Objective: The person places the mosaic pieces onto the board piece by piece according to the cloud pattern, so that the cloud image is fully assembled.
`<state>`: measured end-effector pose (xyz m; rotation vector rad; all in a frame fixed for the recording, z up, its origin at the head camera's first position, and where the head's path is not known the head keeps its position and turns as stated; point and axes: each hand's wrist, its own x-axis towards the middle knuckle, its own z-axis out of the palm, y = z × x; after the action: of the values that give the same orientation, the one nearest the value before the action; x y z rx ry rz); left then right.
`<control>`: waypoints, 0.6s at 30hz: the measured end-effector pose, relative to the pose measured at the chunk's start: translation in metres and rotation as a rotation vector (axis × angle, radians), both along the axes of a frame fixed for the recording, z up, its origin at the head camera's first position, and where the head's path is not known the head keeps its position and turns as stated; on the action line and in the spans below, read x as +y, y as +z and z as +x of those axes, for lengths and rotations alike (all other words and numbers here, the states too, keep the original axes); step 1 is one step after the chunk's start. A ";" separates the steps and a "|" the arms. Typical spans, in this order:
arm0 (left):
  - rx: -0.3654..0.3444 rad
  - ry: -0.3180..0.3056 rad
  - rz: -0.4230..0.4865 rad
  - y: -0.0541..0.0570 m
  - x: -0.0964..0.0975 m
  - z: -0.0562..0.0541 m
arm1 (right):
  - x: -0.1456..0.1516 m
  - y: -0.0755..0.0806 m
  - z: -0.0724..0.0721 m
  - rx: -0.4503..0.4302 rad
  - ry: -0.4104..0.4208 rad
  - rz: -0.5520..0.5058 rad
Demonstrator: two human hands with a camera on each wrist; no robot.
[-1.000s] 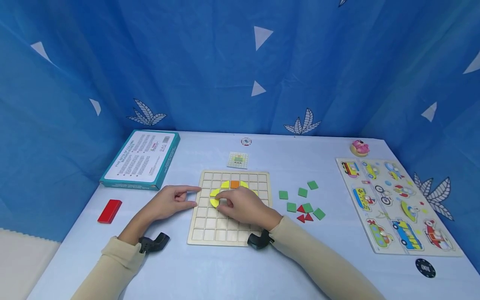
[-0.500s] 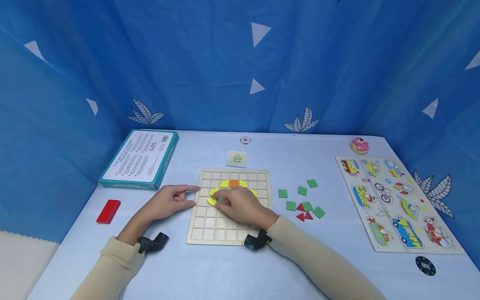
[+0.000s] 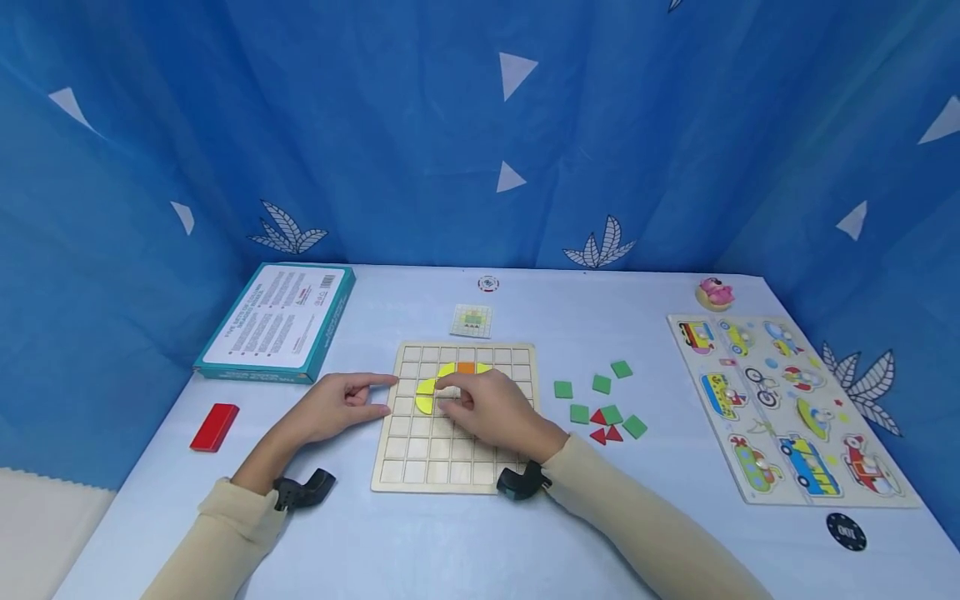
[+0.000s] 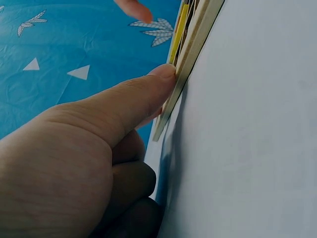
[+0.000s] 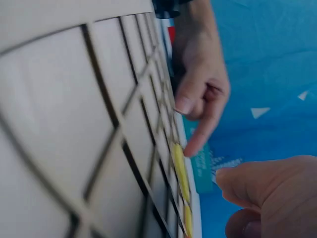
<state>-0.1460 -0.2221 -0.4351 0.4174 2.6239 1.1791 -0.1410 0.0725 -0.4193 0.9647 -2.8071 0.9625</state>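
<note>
A wooden grid board (image 3: pixel 420 472) lies mid-table. On it are an orange square tile (image 3: pixel 466 367) and several yellow curved tiles (image 3: pixel 425 405), some partly hidden by my right hand. My left hand (image 3: pixel 330 407) rests at the board's left edge, with straight index finger and thumb touching the rim. In the left wrist view the thumb tip (image 4: pixel 166 71) presses that edge. Just right of the lower-left yellow tile hovers my right hand (image 3: pixel 492 408), its thumb and index finger apart and holding nothing. The right wrist view shows a gap between its fingertips and the yellow tile (image 5: pixel 181 171).
Green squares (image 3: pixel 579 414) and red triangles (image 3: pixel 597 416) lie right of the board. A small pattern card (image 3: pixel 472 321) sits behind it. A teal box (image 3: pixel 279 321) and red block (image 3: pixel 214 427) are left; a picture puzzle (image 3: pixel 783 408) and black chip (image 3: pixel 847 532) are right.
My right hand has let go of the lower-left yellow tile and drawn slightly right. That tile now lies squarely under the one above it. My left hand has stayed at the board's edge.
</note>
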 end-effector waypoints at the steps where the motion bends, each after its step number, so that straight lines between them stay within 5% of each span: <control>1: -0.005 0.001 0.000 0.000 0.000 0.001 | 0.006 0.002 0.001 0.005 -0.012 -0.008; 10: -0.010 0.007 0.001 0.002 0.000 0.001 | 0.090 0.015 0.019 0.000 -0.192 -0.004; 14: -0.012 0.008 -0.004 0.002 -0.001 0.001 | 0.126 0.013 0.017 0.032 -0.304 0.077; 18: -0.014 0.006 0.000 0.002 0.000 0.002 | 0.149 0.011 0.012 -0.038 -0.363 0.166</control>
<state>-0.1444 -0.2223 -0.4332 0.3999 2.6157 1.1795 -0.1287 0.2218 -0.4088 0.4206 -2.9806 0.7178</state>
